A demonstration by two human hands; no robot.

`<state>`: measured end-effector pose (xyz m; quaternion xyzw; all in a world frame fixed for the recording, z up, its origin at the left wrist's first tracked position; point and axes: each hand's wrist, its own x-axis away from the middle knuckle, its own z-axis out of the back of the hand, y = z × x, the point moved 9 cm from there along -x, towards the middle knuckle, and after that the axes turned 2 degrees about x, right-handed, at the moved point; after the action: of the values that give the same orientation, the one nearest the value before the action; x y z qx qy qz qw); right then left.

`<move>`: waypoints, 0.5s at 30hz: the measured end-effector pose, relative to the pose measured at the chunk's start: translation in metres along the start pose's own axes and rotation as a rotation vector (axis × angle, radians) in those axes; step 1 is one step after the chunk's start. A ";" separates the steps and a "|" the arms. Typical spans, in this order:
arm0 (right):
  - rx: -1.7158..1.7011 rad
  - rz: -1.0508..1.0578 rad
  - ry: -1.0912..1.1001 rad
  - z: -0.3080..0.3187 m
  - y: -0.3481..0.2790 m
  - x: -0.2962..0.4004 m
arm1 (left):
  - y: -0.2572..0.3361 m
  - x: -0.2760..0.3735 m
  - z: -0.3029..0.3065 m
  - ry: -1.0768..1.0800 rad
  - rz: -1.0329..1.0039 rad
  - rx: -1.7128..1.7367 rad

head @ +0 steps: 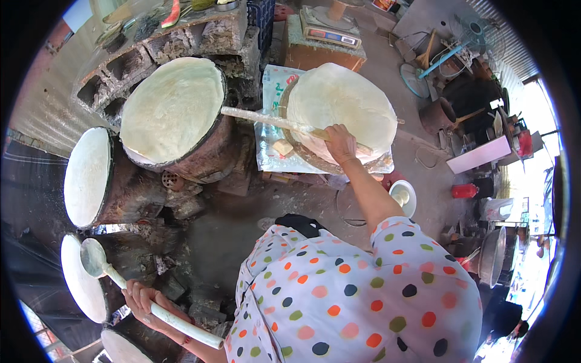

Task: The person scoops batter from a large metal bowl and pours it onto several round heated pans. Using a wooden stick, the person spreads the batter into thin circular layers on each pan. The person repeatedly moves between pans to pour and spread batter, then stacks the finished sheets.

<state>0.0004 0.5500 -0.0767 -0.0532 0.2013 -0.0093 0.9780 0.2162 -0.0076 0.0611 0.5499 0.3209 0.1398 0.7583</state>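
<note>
My left hand [147, 301] grips the pale pipe-like handle of a ladle [93, 257]. The ladle's round bowl hangs before a white batter sheet [81, 279] on a drum-shaped stove at lower left. My right hand [342, 143] is closed around a long flat wooden stick [268, 119]. That stick lies across the near side of a stack of thin round flatbreads [342, 106], its far tip pointing left, close to the rim of a large griddle stove [204, 156]. A pale flatbread [174, 111] covers that griddle. The stack rests on a round board [302, 156].
Another coated griddle [88, 177] stands at left, and part of one more [122, 347] shows at the bottom. Concrete blocks [177, 47] edge the stoves. A digital scale [331, 34] sits behind the stack. A white bowl [404, 197] and a fan [474, 29] are at right.
</note>
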 end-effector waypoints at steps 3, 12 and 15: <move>-0.012 -0.067 0.016 0.000 -0.001 0.002 | 0.015 -0.002 -0.003 0.021 -0.094 -0.401; -0.141 -0.224 -0.175 -0.007 0.018 0.009 | -0.017 -0.003 -0.029 0.012 0.400 1.563; -0.300 -0.385 -0.019 0.014 0.048 0.001 | -0.028 0.007 -0.022 0.047 0.394 1.514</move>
<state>0.0062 0.5991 -0.0697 -0.2356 0.1774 -0.1652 0.9411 0.2034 0.0020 0.0285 0.9612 0.2414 0.0268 0.1311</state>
